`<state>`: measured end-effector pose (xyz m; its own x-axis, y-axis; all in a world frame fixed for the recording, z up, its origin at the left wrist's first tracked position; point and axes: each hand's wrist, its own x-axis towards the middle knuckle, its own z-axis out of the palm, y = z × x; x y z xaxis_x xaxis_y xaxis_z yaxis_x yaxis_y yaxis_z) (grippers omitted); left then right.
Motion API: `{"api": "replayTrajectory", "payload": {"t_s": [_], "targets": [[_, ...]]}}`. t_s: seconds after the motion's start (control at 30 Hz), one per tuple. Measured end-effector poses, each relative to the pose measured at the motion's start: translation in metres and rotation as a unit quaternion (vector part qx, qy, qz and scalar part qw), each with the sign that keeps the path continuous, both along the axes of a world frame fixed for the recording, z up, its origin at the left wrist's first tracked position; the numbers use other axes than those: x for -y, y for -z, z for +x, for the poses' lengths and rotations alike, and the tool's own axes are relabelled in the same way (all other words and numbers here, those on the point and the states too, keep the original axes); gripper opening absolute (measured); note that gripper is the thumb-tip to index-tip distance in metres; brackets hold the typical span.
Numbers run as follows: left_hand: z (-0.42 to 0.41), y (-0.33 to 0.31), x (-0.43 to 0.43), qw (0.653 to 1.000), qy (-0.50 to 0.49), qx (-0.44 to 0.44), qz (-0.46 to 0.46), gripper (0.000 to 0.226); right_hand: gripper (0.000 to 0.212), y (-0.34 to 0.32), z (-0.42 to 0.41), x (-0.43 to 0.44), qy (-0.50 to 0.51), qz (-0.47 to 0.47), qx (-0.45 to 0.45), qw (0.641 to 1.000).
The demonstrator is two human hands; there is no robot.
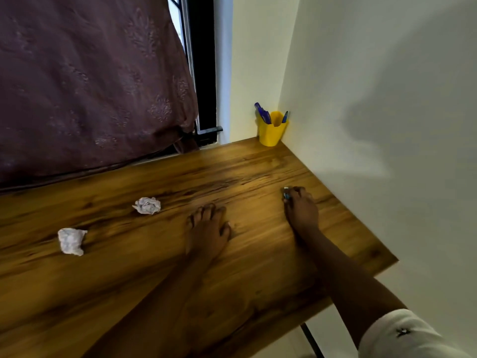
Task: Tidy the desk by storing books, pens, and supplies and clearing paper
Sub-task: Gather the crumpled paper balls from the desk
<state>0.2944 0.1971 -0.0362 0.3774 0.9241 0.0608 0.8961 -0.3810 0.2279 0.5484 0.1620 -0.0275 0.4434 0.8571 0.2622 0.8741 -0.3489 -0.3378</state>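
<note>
Two crumpled paper balls lie on the wooden desk [129, 293]: one [147, 205] left of centre, the other [71, 241] further left and nearer me. A yellow pen cup [271, 130] with several blue pens stands in the far corner against the wall. My left hand [207, 229] rests flat on the desk, fingers spread, holding nothing. My right hand [299, 206] is down on the desk near the right wall, fingers curled over a small blue and silver object [286, 194] that is mostly hidden.
A dark purple curtain [90, 86] hangs over the desk's far edge, beside a dark window frame [204, 73]. A pale wall [387, 99] borders the desk's right side. The desk's right corner [392, 260] ends near my right forearm.
</note>
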Motion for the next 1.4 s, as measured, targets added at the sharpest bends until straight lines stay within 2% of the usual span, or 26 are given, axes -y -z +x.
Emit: {"api": "replayTrajectory", "payload": {"t_s": [0.07,0.13,0.17,0.2,0.23,0.27,0.33,0.4,0.43,0.5,0.53,0.57,0.63,0.7,0.83,0.93,1.0,1.13,1.23,1.33,1.4], "targets": [[0.001,0.001,-0.002,1.000,-0.004,0.004,0.001,0.051,0.033,0.002,0.005,0.001,-0.006,0.029,-0.033,0.999],[0.001,0.003,-0.005,0.999,-0.016,0.038,-0.025,0.051,0.029,0.002,0.006,0.007,-0.004,0.081,-0.104,0.991],[0.002,0.000,-0.005,0.994,-0.026,0.087,-0.055,0.049,0.027,0.000,0.005,0.013,0.004,0.111,-0.153,0.982],[0.003,0.001,-0.006,0.978,-0.042,0.174,-0.103,0.044,0.025,-0.006,-0.001,0.019,0.015,0.136,-0.210,0.968],[0.005,-0.005,-0.005,0.941,-0.061,0.290,-0.161,0.038,0.023,-0.014,-0.011,0.025,0.019,0.156,-0.270,0.950],[0.008,-0.013,-0.002,0.878,-0.089,0.416,-0.220,0.033,0.020,-0.023,-0.024,0.034,0.008,0.170,-0.324,0.930],[0.014,-0.034,0.010,0.720,-0.146,0.605,-0.306,0.038,0.021,-0.043,-0.059,0.050,-0.058,0.190,-0.385,0.901],[0.018,-0.047,0.023,0.582,-0.156,0.705,-0.375,0.050,0.027,-0.054,-0.094,0.064,-0.124,0.187,-0.406,0.886],[0.019,-0.052,0.027,0.521,-0.147,0.739,-0.400,0.052,0.026,-0.054,-0.109,0.069,-0.140,0.178,-0.397,0.889],[0.017,-0.057,0.037,0.417,-0.143,0.783,-0.439,0.053,0.020,-0.051,-0.136,0.076,-0.159,0.154,-0.353,0.909],[0.015,-0.057,0.040,0.383,-0.146,0.792,-0.452,0.050,0.014,-0.049,-0.147,0.078,-0.171,0.142,-0.326,0.919],[0.014,-0.059,0.045,0.367,-0.143,0.797,-0.458,0.045,0.012,-0.049,-0.155,0.079,-0.192,0.138,-0.283,0.930],[0.009,-0.056,0.049,0.376,-0.148,0.804,-0.436,0.033,0.022,-0.045,-0.167,0.079,-0.252,0.149,-0.167,0.941],[-0.003,-0.052,0.050,0.368,-0.163,0.824,-0.398,0.024,0.023,-0.046,-0.175,0.076,-0.291,0.153,-0.100,0.939],[-0.050,-0.051,0.047,0.358,-0.228,0.846,-0.322,0.020,0.021,-0.060,-0.188,0.056,-0.268,0.187,-0.150,0.933],[-0.092,-0.052,0.042,0.348,-0.263,0.859,-0.268,0.018,0.014,-0.070,-0.204,0.013,-0.243,0.129,-0.196,0.941],[-0.119,-0.052,0.040,0.343,-0.277,0.867,-0.234,0.018,0.024,-0.065,-0.218,-0.026,-0.259,0.070,-0.214,0.939],[-0.159,-0.046,0.036,0.343,-0.276,0.877,-0.194,0.019,0.052,-0.036,-0.250,-0.088,-0.303,-0.056,-0.164,0.937],[-0.171,-0.040,0.034,0.360,-0.272,0.870,-0.199,0.021,0.070,-0.016,-0.267,-0.108,-0.318,-0.091,-0.136,0.934],[-0.173,-0.040,0.033,0.374,-0.270,0.861,-0.217,0.027,0.057,-0.007,-0.273,-0.115,-0.317,-0.055,-0.113,0.940],[-0.172,-0.040,0.033,0.370,-0.270,0.860,-0.223,0.029,0.048,-0.007,-0.272,-0.113,-0.311,-0.035,-0.162,0.936]]}}
